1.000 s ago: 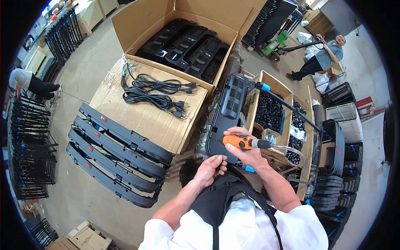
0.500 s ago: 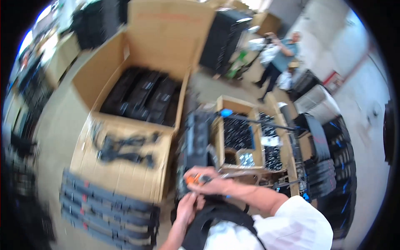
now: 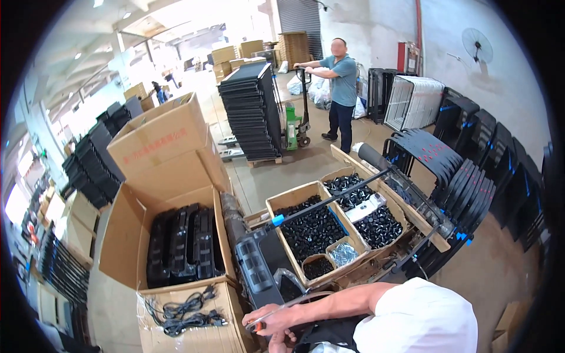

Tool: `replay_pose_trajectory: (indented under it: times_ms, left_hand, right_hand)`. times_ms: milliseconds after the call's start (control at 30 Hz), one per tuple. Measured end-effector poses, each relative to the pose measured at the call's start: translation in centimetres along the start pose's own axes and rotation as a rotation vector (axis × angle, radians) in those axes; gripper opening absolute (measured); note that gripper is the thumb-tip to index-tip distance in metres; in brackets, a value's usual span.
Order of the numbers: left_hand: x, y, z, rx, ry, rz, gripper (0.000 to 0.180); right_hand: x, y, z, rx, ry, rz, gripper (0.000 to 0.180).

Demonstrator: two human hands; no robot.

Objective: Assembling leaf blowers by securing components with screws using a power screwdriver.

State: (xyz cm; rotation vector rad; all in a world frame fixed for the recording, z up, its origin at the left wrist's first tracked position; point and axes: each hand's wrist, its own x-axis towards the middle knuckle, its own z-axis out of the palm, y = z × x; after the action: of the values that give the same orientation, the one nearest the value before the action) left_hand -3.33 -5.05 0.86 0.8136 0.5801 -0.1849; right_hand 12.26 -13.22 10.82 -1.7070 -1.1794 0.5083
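My right hand (image 3: 268, 319) reaches in from the right, closed around an orange tool (image 3: 259, 326) whose body is mostly hidden by the fingers. A thin clear hose (image 3: 303, 298) curves along my forearm by that hand. Just below it, at the lower edge, my left hand (image 3: 281, 341) has its fingers curled; what they hold, if anything, is hidden. Beyond the hands lies a long black plastic part (image 3: 254, 273) with moulded recesses.
Left of my hands, black cables (image 3: 185, 312) lie on a carton flap; the open carton (image 3: 120, 235) holds black parts. Ahead are wooden trays (image 3: 273, 219) of small black pieces, crossed by a black bar (image 3: 329, 200). Farther off, a person (image 3: 341, 79) grips a pallet jack (image 3: 292, 126) beside stacked panels (image 3: 250, 112).
My view has tilted up and turned, so my hands sit lower in it and more of the hall shows. My right hand still holds the orange tool. The person now faces this way.
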Motion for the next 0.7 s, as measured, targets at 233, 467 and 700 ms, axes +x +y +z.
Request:
replay_pose_trajectory:
  times_ms: [233,467,700]
  left_hand:
    - [2.2,-1.0,1.5,-0.349,0.035,-0.077,0.028]
    - [7.9,-1.4,3.9,-0.508,0.137,-0.095,0.035]
    - [8.6,-1.4,13.7,-0.506,0.117,-0.093,0.036]
  right_hand:
    - [-4.7,-5.6,-7.9,0.326,0.001,0.064,0.043]
    - [-10.4,-2.4,-12.4,0.404,0.259,0.050,0.045]
    - [-15.4,1.0,-16.6,0.482,0.397,0.033,0.046]
